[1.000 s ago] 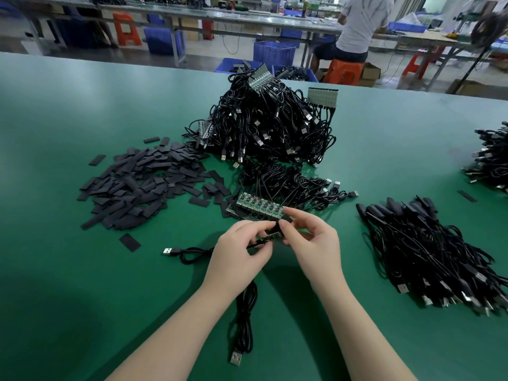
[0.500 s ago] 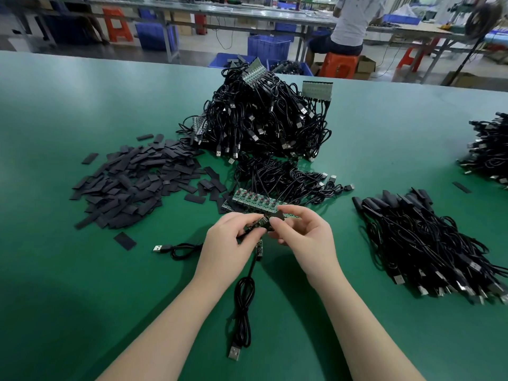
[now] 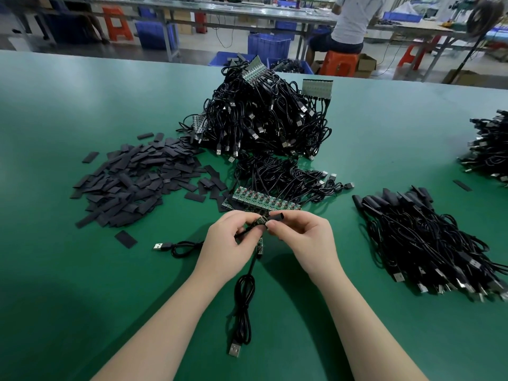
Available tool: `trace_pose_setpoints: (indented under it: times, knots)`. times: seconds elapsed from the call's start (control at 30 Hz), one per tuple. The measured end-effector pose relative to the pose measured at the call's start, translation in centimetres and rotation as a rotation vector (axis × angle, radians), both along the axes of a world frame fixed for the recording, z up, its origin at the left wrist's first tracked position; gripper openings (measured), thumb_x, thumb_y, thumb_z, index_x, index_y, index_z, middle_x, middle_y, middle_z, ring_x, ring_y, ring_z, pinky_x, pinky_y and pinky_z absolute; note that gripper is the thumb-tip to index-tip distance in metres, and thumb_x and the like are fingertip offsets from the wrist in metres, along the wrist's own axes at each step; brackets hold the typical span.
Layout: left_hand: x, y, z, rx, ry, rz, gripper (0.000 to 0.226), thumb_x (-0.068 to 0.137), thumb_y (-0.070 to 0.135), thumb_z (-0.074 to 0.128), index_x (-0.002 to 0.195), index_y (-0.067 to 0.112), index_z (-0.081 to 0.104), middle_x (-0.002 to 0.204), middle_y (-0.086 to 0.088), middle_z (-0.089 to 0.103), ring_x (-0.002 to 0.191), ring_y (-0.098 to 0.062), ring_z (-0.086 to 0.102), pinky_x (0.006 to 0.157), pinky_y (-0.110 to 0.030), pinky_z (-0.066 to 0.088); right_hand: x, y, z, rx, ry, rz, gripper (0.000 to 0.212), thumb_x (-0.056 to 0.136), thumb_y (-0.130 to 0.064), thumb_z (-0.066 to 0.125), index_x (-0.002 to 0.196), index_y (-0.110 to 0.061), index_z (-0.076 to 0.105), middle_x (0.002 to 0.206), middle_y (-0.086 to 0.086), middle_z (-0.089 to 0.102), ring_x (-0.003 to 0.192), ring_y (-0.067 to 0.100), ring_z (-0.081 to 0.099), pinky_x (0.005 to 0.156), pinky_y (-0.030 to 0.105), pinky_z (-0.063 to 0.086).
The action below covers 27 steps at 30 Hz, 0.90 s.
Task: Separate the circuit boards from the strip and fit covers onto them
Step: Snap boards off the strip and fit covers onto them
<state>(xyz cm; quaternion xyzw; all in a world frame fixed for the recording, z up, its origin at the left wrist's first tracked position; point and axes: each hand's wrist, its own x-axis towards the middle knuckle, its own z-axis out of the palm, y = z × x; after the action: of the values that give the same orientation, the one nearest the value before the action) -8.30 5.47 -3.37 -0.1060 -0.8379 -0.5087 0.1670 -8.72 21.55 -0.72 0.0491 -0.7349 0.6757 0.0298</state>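
Observation:
My left hand pinches a small green circuit board with a black USB cable trailing toward me. My right hand pinches a black sleeve cover at the board's far end. A second small board hangs under my hands, partly hidden. Just beyond my fingers lies a green strip of joined circuit boards with its cables. A heap of flat black covers lies to the left.
A tall pile of cabled board strips rises at the table's centre back. Covered cables are heaped on the right, another cable pile at the far right edge. A loose USB cable lies left of my hands. A seated person works behind.
My hands have lifted slightly off the table with the board. My right hand has brought the black cover up to the board's end. The view has shifted a little downward.

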Motion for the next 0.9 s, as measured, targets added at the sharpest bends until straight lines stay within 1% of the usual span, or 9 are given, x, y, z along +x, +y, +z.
trace_pose_setpoints:
  times: [0.1,0.2,0.27,0.33,0.4,0.47,0.57,0.77,0.9]
  knots:
    - [0.01,-0.01,0.03,-0.002,-0.003,-0.008,0.023,0.088,0.017,0.069,0.091,0.039,0.066,0.09,0.016,0.063,0.08,-0.011,0.057,0.069,-0.01,0.041,0.07,-0.03,0.11,0.014,0.008,-0.013,0.03,0.078,-0.01,0.081,0.071,-0.039,0.078,0.075,-0.009,0.075,0.071,0.004,0.068,0.071,0.019,0.055]
    - [0.12,0.0,-0.09,0.011,-0.026,-0.008,0.021,0.087,0.018,0.069,0.097,0.036,0.069,0.091,0.019,0.063,0.08,-0.007,0.055,0.07,-0.01,0.041,0.05,-0.02,0.09,0.029,0.019,-0.034,0.025,0.079,-0.011,0.082,0.07,-0.034,0.077,0.075,-0.01,0.075,0.07,0.0,0.067,0.068,0.013,0.051]
    - [0.21,0.02,-0.06,0.049,-0.063,-0.006,0.029,0.087,0.023,0.07,0.107,0.044,0.066,0.094,0.026,0.062,0.081,-0.002,0.055,0.073,-0.007,0.041,0.05,0.02,0.04,0.03,0.021,-0.056,0.017,0.079,-0.012,0.082,0.073,-0.027,0.076,0.074,-0.008,0.075,0.069,0.002,0.066,0.067,0.014,0.05]
    - [0.23,0.02,0.01,0.099,-0.1,0.012,0.034,0.084,0.029,0.074,0.106,0.052,0.061,0.096,0.03,0.061,0.084,0.0,0.058,0.074,-0.005,0.041,0.02,0.09,0.06,0.004,0.019,-0.081,0.012,0.08,-0.013,0.081,0.074,-0.022,0.075,0.072,-0.005,0.074,0.067,0.003,0.064,0.066,0.015,0.05]
    - [0.2,0.01,0.02,0.125,-0.107,0.044,0.031,0.082,0.031,0.077,0.1,0.051,0.062,0.095,0.03,0.063,0.087,0.002,0.061,0.074,-0.004,0.043,0.02,0.19,0.14,-0.044,0.029,-0.102,0.014,0.082,-0.01,0.079,0.075,-0.022,0.075,0.074,-0.003,0.074,0.069,0.006,0.068,0.067,0.016,0.052]
    - [0.21,0.06,0.04,0.135,-0.095,0.056,0.026,0.082,0.031,0.076,0.095,0.05,0.065,0.094,0.031,0.065,0.092,0.006,0.063,0.076,-0.003,0.043,0.06,0.26,0.31,-0.111,0.035,-0.114,0.019,0.083,-0.007,0.077,0.075,-0.024,0.076,0.078,0.001,0.076,0.076,0.012,0.073,0.069,0.018,0.054]
    - [0.23,0.16,0.2,0.104,-0.052,0.042,0.025,0.087,0.03,0.071,0.097,0.052,0.064,0.1,0.034,0.066,0.097,0.01,0.062,0.081,-0.003,0.043,0.07,0.15,0.46,-0.159,0.039,-0.107,0.023,0.084,-0.004,0.075,0.075,-0.025,0.076,0.081,0.004,0.076,0.081,0.02,0.075,0.071,0.021,0.056]
    - [0.08,-0.1,-0.08,0.073,-0.05,0.024,0.02,0.087,0.032,0.067,0.105,0.041,0.07,0.101,0.031,0.067,0.098,0.008,0.063,0.085,-0.008,0.047,0.27,-0.13,0.36,-0.093,0.063,-0.096,0.026,0.082,-0.004,0.077,0.073,-0.028,0.076,0.079,-0.001,0.076,0.078,0.014,0.072,0.072,0.02,0.055]
    - [0.09,-0.08,0.04,0.07,-0.046,0.009,0.023,0.083,0.041,0.063,0.105,0.039,0.071,0.102,0.031,0.067,0.098,0.007,0.063,0.085,-0.009,0.047,0.31,-0.09,0.36,-0.056,0.107,-0.091,0.022,0.081,-0.004,0.078,0.079,-0.025,0.075,0.081,-0.004,0.076,0.077,0.01,0.072,0.072,0.018,0.055]
